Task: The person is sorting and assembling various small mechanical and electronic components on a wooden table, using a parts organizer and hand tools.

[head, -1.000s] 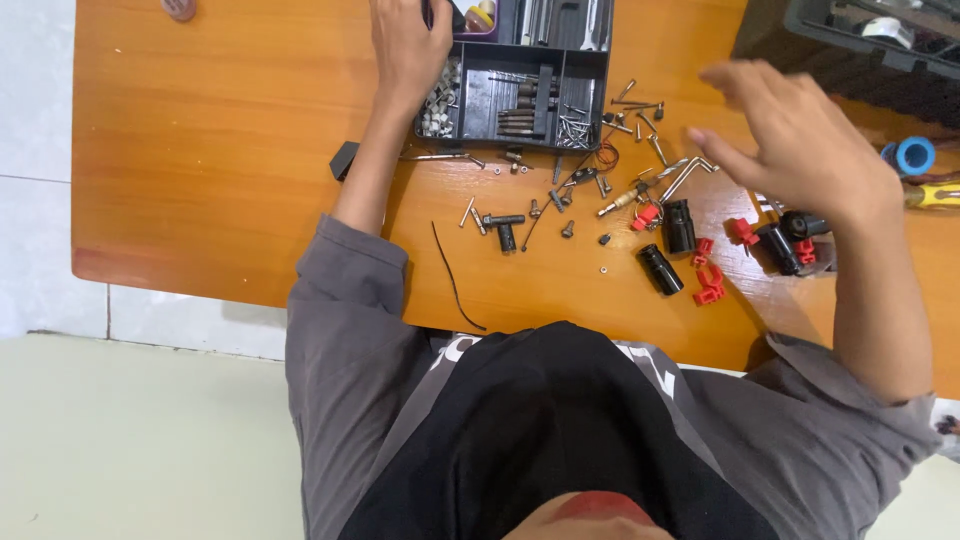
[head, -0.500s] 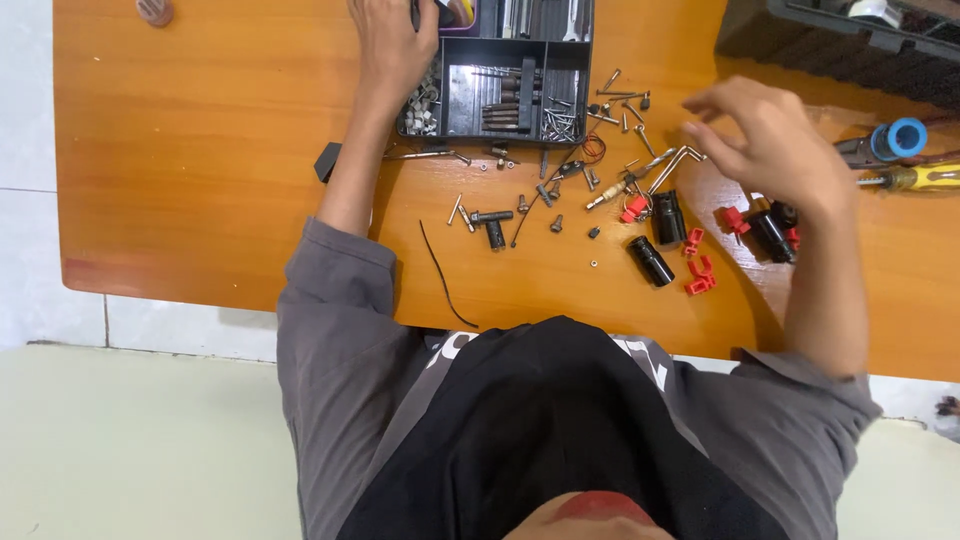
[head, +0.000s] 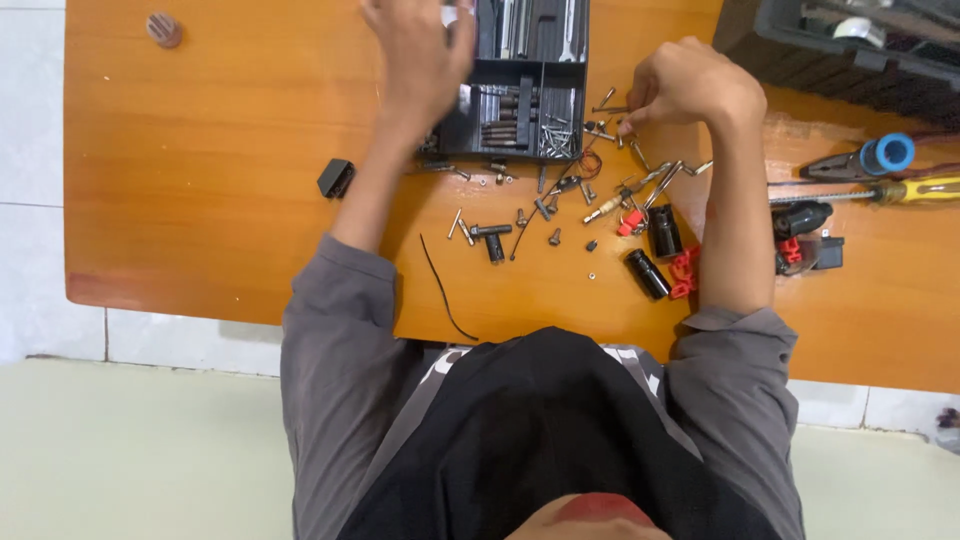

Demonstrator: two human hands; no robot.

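Left hand: the left hand (head: 420,60) is held over the left wall of the dark compartment tray (head: 525,110) at the far edge of the tabletop (head: 200,170); it is blurred, so whether it is open or closed on anything cannot be told.
Right hand: the right hand (head: 690,85) is curled, its fingertips pinched together just beside the tray's right wall, over the nearest loose screws (head: 615,125); something small may be gripped, but it is too small to be made out.
Sorted so far: rows of bits and a heap of screws are seen inside the tray compartments, which suggests that part of the small hardware is already put away.
Left to sort: a scatter of screws, bolts and pins is spread on the tabletop just in front of the tray; two black cylinders (head: 655,255) and red clips (head: 685,275) lie near the right forearm.
Judgement: the sorting is judged to be partly done, with much loose hardware outstanding.
Near edge: a thin black wire (head: 440,285) is laid toward the near edge.
Left side: a small black block (head: 336,178) is set well apart from the scatter.
Right edge: a yellow-handled screwdriver (head: 900,190) and blue-handled pliers (head: 865,160) are laid side by side.
Far right corner: a dark toolbox (head: 850,50) is placed there.
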